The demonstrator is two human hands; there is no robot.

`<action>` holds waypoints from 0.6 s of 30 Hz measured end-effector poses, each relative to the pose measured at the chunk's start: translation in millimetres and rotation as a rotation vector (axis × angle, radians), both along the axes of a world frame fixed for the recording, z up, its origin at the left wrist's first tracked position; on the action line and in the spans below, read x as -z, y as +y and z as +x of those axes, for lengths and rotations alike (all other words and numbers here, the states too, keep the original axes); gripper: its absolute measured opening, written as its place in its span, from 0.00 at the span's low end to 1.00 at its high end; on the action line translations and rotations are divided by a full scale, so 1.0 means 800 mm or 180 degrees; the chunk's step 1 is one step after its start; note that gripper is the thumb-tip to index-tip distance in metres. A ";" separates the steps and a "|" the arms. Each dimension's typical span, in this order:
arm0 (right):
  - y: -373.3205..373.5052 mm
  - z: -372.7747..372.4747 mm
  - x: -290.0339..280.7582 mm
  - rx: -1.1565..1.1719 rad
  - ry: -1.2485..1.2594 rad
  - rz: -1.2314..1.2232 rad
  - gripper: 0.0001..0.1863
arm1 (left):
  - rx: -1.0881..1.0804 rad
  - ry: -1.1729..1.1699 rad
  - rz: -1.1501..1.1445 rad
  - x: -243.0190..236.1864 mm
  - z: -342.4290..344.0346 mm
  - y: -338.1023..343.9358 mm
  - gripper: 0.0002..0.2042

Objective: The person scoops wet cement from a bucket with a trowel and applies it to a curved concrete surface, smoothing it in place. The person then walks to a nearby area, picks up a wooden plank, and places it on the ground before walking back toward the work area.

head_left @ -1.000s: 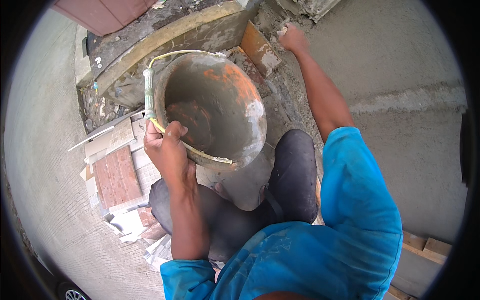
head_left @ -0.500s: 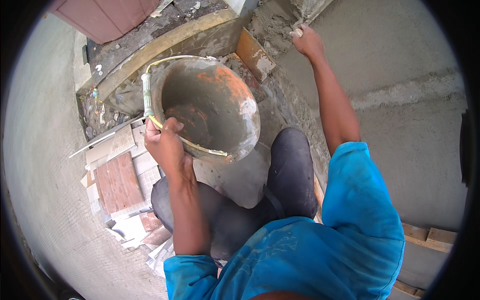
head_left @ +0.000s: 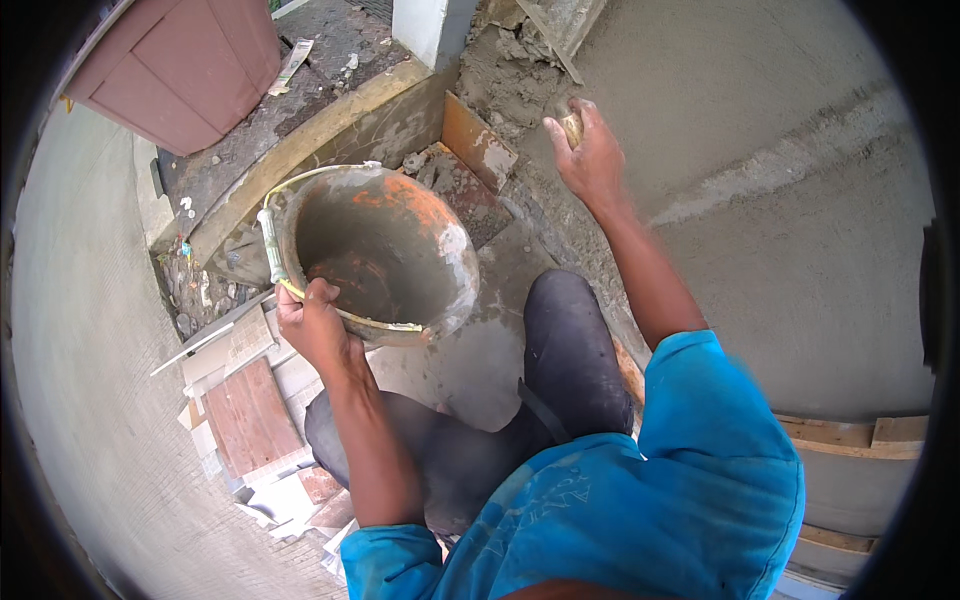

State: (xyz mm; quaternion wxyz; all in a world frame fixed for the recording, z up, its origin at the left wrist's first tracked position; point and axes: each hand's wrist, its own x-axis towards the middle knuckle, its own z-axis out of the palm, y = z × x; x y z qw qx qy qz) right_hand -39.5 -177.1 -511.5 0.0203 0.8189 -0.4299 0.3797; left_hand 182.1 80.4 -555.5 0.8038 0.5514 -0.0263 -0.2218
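Observation:
A mortar-stained bucket [head_left: 455, 265] with orange patches is tilted in front of me, its mouth turned towards me. Grey residue coats its inside. My left hand [head_left: 318, 325] grips the near-left rim, beside the yellow wire handle with its pale plastic grip [head_left: 271, 245]. Farther off to the right, my right hand [head_left: 592, 160] is closed around the pale rounded handle [head_left: 572, 130] of a hand tool. I cannot make out the tool's working end. Just beyond this hand lies a heap of wet grey mortar [head_left: 492, 85] with a flat board [head_left: 565, 30] beside it.
Smooth grey cement [head_left: 740, 110] spreads to the right, crossed by a rough raised strip [head_left: 770, 185]. Stacked tile pieces [head_left: 253, 415] lie at my left. A pink planter [head_left: 185, 70] stands on a raised ledge [head_left: 310, 125]; wooden strips [head_left: 850, 437] lie at lower right.
My right hand has drawn back towards me from the mortar heap, still holding the tool. The view has shifted slightly; my left hand keeps its grip on the bucket.

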 end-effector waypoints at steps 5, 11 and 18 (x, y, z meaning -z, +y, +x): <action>0.152 -0.014 0.008 -0.1331 0.0589 0.1804 0.27 | 0.0177 -0.0628 0.0223 0.007 0.009 -0.008 0.16; 0.120 -0.042 -0.013 -0.1040 0.0098 0.1958 0.32 | -0.0046 -0.0727 0.0202 -0.015 -0.004 -0.010 0.10; 0.054 -0.125 0.068 -0.0061 0.0385 0.2260 0.28 | -0.0221 -0.0528 0.0370 0.008 -0.006 -0.005 0.12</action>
